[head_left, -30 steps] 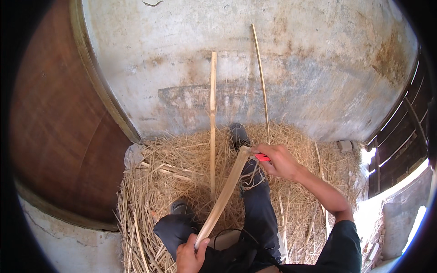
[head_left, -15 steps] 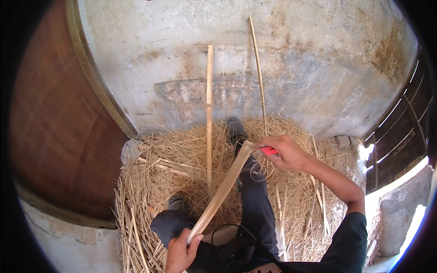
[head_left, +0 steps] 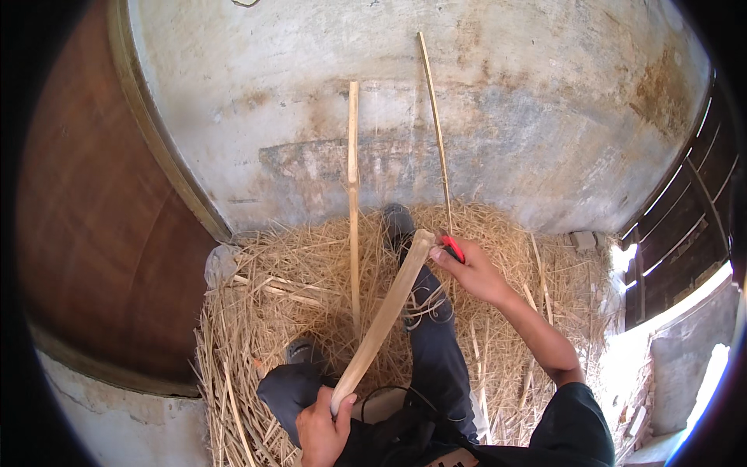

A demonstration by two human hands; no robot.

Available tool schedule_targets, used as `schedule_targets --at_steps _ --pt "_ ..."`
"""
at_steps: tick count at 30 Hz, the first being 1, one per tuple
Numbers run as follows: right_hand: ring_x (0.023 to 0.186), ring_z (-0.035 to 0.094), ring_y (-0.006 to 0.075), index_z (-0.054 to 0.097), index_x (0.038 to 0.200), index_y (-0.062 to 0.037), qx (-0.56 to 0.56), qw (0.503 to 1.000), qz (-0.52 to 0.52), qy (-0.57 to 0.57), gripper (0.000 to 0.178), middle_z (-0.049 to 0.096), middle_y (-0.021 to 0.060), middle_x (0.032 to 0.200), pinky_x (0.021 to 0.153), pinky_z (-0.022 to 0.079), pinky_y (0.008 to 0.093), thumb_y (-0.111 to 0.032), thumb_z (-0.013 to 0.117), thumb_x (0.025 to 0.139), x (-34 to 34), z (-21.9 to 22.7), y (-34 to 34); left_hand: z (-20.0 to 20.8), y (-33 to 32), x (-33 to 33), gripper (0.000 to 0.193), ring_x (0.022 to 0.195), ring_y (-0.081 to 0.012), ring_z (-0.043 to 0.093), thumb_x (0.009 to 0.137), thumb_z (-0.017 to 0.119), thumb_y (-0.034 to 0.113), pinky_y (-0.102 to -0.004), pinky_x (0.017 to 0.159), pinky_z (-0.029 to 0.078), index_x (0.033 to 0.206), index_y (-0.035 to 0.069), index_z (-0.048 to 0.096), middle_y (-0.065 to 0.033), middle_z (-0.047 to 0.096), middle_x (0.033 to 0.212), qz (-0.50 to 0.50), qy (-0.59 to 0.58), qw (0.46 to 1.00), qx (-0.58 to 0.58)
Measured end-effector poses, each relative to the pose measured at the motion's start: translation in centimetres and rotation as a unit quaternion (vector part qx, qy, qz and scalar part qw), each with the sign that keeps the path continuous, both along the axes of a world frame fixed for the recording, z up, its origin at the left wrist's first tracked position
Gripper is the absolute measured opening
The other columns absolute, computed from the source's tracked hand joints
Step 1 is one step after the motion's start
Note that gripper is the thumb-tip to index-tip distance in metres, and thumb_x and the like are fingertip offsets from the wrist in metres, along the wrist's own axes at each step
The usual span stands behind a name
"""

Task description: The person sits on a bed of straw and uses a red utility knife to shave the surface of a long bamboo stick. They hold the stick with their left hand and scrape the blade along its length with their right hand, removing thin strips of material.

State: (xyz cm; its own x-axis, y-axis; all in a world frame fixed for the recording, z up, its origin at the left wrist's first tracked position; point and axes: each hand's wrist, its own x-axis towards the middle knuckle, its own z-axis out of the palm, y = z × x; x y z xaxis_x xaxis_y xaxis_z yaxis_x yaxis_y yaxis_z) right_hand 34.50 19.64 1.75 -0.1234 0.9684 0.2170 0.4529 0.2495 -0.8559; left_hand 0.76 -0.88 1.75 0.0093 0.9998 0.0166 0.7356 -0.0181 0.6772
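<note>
A pale split bamboo strip [head_left: 379,331] slants across in front of my legs. Its near end is gripped by my left hand [head_left: 324,426], thumb along the edge. At the far end, my right hand [head_left: 471,268] is closed round a small cutting tool [head_left: 453,249] with a red-and-black handle, right beside the strip's tip; the blade is hidden. Thin curled shavings [head_left: 426,310] lie over my right trouser leg, below that hand.
Two thin poles lean on the stained wall [head_left: 545,132]: a thicker bamboo one [head_left: 354,163] and a slimmer one [head_left: 436,117]. Shavings and split strips [head_left: 241,335] cover the floor. A brown panel [head_left: 117,218] stands at left; a dark slatted wall [head_left: 685,218] at right.
My right hand has turned, tilting the red-and-black tool more upright at the strip's tip, and its elbow has come inward. My left hand and the strip's near end have shifted slightly right.
</note>
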Motion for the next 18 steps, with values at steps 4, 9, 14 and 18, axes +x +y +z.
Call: schedule_targets --at_steps 4,9,14,18 --pt "0.062 0.050 0.0083 0.075 0.120 -0.0069 -0.248 0.959 0.043 0.129 0.033 0.056 -0.0018 0.077 0.057 0.040 0.0309 -0.036 0.062 0.110 0.0 2.0 -0.2 -0.6 -0.2 -0.4 0.029 0.075 -0.0505 0.069 0.108 0.067 0.032 -0.0539 0.059 0.050 0.104 0.004 0.064 -0.0285 0.066 0.078 0.007 -0.006 1.000 -0.009" --pt "0.069 0.058 0.0124 0.077 0.113 -0.0061 -0.064 0.995 0.064 0.052 0.028 0.064 0.0018 0.080 0.064 0.047 0.0334 -0.031 0.063 0.110 -0.2 2.4 -0.5 -1.2 0.0 -1.5 0.031 0.074 -0.0501 0.069 0.107 0.067 0.034 -0.0533 0.060 0.051 0.106 0.003 0.065 -0.0288 0.065 0.077 -0.020 -0.059 0.998 -0.023" --pt "0.082 0.070 0.0215 0.073 0.120 -0.0026 0.030 0.996 0.049 -0.067 0.027 0.077 0.0118 0.096 0.076 0.056 0.0378 -0.025 0.068 0.106 -1.2 4.5 -1.4 -1.8 0.2 -1.5 0.027 0.047 -0.0213 0.052 0.104 0.071 0.021 -0.0368 0.048 0.038 0.090 0.001 0.059 -0.0118 0.052 0.058 -0.003 -0.105 0.994 -0.024" --pt "0.082 0.066 0.0196 0.067 0.132 -0.0057 0.042 0.997 0.002 -0.072 0.037 0.074 0.0144 0.115 0.073 0.055 0.0351 -0.028 0.071 0.103 -2.1 6.7 -2.4 -1.9 0.2 -1.5 0.029 0.048 -0.0175 0.047 0.105 0.071 0.021 -0.0354 0.048 0.035 0.088 0.001 0.057 -0.0101 0.049 0.058 0.035 -0.101 0.994 0.002"
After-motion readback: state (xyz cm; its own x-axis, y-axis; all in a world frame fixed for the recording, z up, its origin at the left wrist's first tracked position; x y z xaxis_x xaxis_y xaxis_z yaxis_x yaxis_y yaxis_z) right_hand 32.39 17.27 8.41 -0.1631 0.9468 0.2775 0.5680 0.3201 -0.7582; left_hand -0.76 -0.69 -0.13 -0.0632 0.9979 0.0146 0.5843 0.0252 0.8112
